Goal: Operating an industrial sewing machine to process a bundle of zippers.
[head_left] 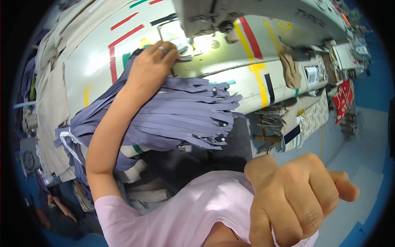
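Observation:
My left hand (152, 66), with a ring on one finger, reaches to the needle area of a sewing machine (263, 18). Its fingers are bent and close together on a grey-purple fabric strip (131, 61), beside the lit metal plate (210, 53); the fingertips are partly hidden. Under that forearm lies a thick bundle of grey-purple fabric strips (177, 111), tied with a white band (68, 133) at its left end and frayed out at the right. Close to the camera, my right hand (296, 197) is raised with curled fingers. What it holds, if anything, is hidden.
Beige cloth (53, 111) hangs over the table's left side. Red and yellow tape marks the pale machine table (94, 53). To the right are a beige cloth scrap (291, 70), a dark phone-like slab (292, 138) and a red patterned cloth (342, 101). Another person (61, 210) sits lower left.

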Demonstrator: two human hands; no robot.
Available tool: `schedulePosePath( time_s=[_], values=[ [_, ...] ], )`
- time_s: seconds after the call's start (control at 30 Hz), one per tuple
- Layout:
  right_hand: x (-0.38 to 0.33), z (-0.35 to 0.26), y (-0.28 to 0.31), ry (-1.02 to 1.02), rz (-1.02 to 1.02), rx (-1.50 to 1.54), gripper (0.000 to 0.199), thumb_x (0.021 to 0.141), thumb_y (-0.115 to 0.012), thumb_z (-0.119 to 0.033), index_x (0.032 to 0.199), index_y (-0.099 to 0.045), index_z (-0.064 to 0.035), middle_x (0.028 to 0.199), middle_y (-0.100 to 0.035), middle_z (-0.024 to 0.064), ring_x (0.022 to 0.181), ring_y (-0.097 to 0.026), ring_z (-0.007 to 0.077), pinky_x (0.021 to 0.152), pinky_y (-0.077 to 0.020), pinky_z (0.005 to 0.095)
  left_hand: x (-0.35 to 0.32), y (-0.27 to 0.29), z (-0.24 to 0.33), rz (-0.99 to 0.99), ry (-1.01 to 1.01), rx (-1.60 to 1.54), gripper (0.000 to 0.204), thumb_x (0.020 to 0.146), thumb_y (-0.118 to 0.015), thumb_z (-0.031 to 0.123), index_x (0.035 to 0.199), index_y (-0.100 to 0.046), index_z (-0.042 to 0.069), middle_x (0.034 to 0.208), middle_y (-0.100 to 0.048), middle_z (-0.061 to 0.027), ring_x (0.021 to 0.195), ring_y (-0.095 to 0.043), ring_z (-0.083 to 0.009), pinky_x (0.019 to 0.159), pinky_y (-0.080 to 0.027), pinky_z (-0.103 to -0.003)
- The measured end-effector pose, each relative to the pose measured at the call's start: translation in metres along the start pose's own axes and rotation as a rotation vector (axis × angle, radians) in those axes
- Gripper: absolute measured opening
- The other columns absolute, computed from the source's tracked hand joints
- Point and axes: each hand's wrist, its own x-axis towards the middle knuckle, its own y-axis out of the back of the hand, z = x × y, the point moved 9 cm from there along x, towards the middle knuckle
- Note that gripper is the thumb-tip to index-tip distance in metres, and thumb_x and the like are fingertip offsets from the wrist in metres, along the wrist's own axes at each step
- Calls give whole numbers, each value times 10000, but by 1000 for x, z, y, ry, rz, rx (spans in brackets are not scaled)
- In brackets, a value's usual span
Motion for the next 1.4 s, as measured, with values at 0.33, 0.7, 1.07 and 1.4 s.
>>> schedulePosePath(
  time_s=[0.33,0.7,1.07,1.4],
  values=[
    [-30,-44,6,248,7,-512,552,1026,-511,-299,526,-436,-77,538,-534,81,465,-467,196,526,-512,315,7,10,1,0,-9,53,195,787,-633,16,974,-599,60,946,-635,-75,896,-637,-255,804,-510,-373],
    [-28,-67,202,-397,285,-2461,344,848,-583,0,1179,-667,-37,952,-690,186,869,-674,382,762,-542,454,-1,25,14,101,-177,-28,373,693,-707,-34,987,-506,78,983,-665,-104,937,-645,-333,826,-532,-436],
    [-47,-86,196,-655,421,-2416,165,926,-556,-108,984,-674,-7,896,-708,184,825,-681,383,738,-525,453,9,13,18,16,-129,6,305,703,-719,-5,980,-658,107,861,-569,-70,815,-612,-269,709,-509,-401],
    [-84,-111,72,-165,573,-1837,183,993,-552,-165,997,-682,-37,865,-666,-24,739,-554,69,689,-463,251,-5,17,-36,46,106,102,231,778,-693,-21,993,-698,64,888,-607,-79,784,-631,-265,695,-513,-391]
  ],
)
